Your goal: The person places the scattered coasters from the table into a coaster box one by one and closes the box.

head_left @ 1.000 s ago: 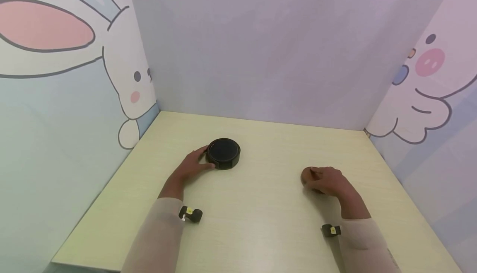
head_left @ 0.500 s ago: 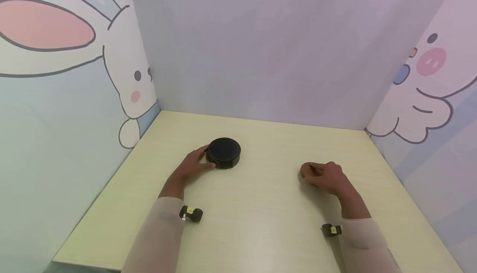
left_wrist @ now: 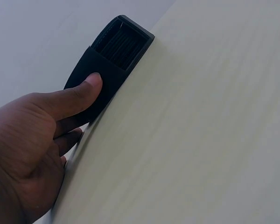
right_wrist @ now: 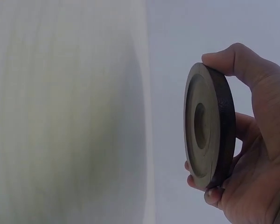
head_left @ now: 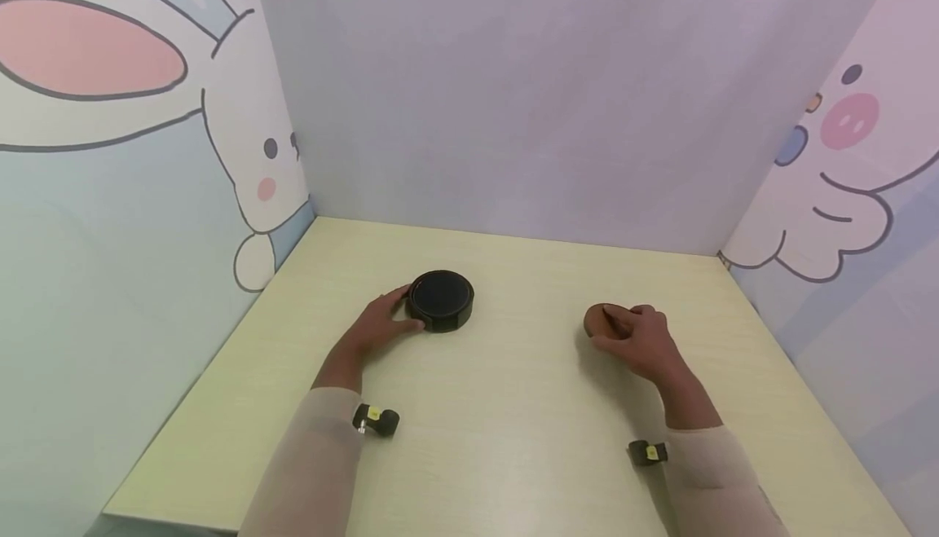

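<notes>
A round, low black case (head_left: 441,299) sits on the table, its flat top facing up. My left hand (head_left: 374,325) holds it from the left side, thumb on the near wall. In the left wrist view, the side of the case (left_wrist: 102,74) has a rectangular opening with dark stacked layers inside. To the right, my right hand (head_left: 645,343) grips a round brown wooden disc (head_left: 597,323) by its edge. The right wrist view shows the disc (right_wrist: 201,126) raised off the table, with a rimmed face and a round recess at its centre.
The pale wooden table (head_left: 513,423) reaches back to a plain lilac wall (head_left: 499,97). Side walls with cartoon animals stand at left and right. A small black camera (head_left: 377,420) is strapped to the left wrist, another camera (head_left: 647,453) to the right.
My right hand has lifted the wooden disc and carried it away from me and slightly left. The left hand and the black case have stayed in place.
</notes>
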### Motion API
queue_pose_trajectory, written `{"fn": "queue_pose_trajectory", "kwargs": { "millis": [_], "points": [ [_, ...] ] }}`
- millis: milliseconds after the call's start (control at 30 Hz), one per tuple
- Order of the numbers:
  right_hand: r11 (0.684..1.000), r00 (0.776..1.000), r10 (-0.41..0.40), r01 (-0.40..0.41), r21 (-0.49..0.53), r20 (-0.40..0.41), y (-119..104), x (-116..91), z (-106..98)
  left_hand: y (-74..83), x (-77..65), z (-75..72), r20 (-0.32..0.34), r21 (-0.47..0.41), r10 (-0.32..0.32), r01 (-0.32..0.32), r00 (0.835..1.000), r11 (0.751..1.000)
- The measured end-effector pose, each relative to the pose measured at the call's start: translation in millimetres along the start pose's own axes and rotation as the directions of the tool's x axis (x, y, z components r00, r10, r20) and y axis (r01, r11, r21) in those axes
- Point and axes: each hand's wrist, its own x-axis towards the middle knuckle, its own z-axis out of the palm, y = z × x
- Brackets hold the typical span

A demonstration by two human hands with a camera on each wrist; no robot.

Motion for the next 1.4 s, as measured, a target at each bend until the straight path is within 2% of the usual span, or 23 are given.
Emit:
{"fn": "queue_pose_trajectory", "kwargs": {
  "millis": [233,400,833,1033,1400],
  "points": [
    [0.999,1.0,0.023,-0.022,0.041,-0.02,-8,2,1,-0.1,0.6,-0.2,-0.002,0.002,0.002,-0.002,1.0,1.0],
    [0.998,0.999,0.007,-0.004,0.059,-0.051,-14,6,5,-0.9,1.5,0.5,0.0,0.002,-0.009,0.009,1.0,1.0],
    [0.987,0.999,-0.029,0.036,0.157,-0.046,-36,18,12,-2.2,3.1,0.8,0.006,0.006,-0.014,0.014,1.0,1.0],
    [0.976,0.997,-0.04,0.052,0.212,-0.058,-48,27,20,-1.8,3.6,0.1,0.002,0.004,-0.003,0.003,1.0,1.0],
    [0.967,0.996,-0.08,0.087,0.24,-0.039,-79,42,26,-1.5,3.0,0.1,-0.006,0.011,0.018,-0.018,1.0,1.0]
  ]
}}
